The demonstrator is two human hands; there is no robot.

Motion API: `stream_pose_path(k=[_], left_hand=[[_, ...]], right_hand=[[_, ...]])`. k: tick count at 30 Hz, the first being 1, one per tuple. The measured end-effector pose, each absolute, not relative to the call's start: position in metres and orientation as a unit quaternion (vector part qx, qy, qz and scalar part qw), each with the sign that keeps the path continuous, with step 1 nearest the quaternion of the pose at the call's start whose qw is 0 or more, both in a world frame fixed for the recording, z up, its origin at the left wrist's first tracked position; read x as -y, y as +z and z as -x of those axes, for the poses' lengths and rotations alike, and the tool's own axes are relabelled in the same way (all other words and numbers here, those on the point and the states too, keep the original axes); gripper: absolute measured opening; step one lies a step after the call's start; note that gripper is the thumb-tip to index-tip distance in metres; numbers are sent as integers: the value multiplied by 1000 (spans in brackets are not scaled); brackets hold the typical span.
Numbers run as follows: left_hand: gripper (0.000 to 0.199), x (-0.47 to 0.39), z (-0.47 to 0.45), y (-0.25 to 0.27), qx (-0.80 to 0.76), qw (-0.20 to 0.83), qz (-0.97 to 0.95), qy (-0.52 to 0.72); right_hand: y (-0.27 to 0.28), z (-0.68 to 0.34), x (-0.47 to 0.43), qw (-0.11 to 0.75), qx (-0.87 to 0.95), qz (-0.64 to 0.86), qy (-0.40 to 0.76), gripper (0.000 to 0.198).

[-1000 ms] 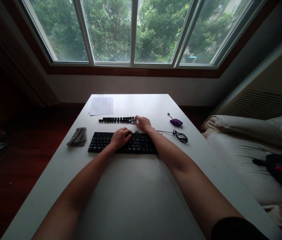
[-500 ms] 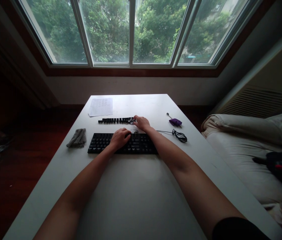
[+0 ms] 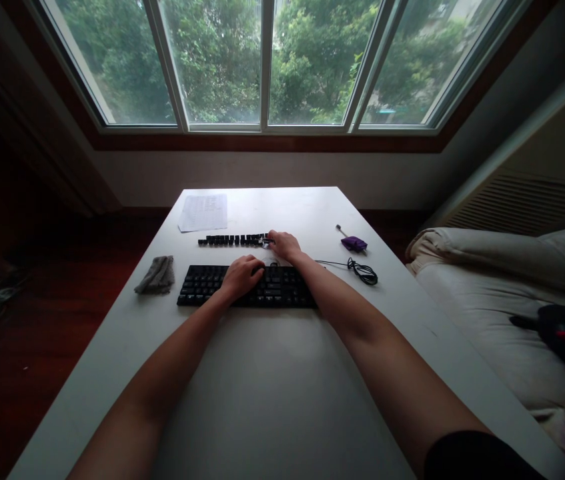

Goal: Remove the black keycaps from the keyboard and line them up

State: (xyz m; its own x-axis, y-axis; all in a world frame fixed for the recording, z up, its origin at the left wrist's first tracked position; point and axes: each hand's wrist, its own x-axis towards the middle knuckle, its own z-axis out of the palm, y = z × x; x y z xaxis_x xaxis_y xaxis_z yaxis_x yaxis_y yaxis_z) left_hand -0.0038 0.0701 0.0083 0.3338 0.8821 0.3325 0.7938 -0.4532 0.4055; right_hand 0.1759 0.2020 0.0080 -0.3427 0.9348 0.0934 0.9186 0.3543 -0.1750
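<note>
A black keyboard (image 3: 202, 285) lies across the white table in front of me. My left hand (image 3: 240, 275) rests on its upper middle, palm down, fingers stretched over the keys. Beyond the keyboard runs a row of loose black keycaps (image 3: 229, 240). At the right end of that row is my right hand (image 3: 285, 245), its fingers bent together beside a small shiny, wire-like piece (image 3: 265, 243). Whatever is between those fingertips is too small to make out. My right forearm covers part of the keyboard's right side.
A grey cloth (image 3: 156, 275) lies left of the keyboard. To the right are a coiled black cable (image 3: 363, 272) and a purple item with a thin handle (image 3: 353, 244). A paper sheet (image 3: 204, 213) lies at the table's far left, and a sofa (image 3: 472, 293) stands along the right.
The whole view has shifted very slightly. My right fingers have moved a little at the end of the keycap row; my left hand stays on the keyboard.
</note>
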Motion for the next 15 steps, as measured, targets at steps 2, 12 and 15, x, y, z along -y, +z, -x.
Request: stream_pose_path(k=[2,12,15], left_hand=[[23,-70,4,8,-514,85,-813,260],[22,-70,4,7,-514,88,-812,263],[22,-71,4,7,-514,84,-813,262]], right_hand=[[8,-176,-202,89,818,567,42,28],[9,-171,-202,97,832,543,55,33],[9,-167,-202,101,841,528,58,34]])
